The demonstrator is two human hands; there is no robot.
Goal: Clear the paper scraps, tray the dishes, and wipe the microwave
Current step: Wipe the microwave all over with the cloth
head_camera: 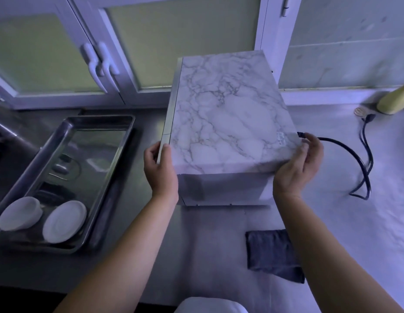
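Microwave in white-and-grey marble-pattern wrap, mid-worktop toward the back edge, pale door strip turned left, small label by the right near corner of its top. Left hand clamped on the near door corner, thumb on top, fingers curled round the edge. Right hand curled round the opposite near corner, just beside the black cord looping toward the worktop's right edge. Metal tray at the left edge, two white dishes in its near end. Dark folded cloth near the front edge, partly hidden under the right forearm. Door face and controls out of sight; yellowish bottle cut off at right.
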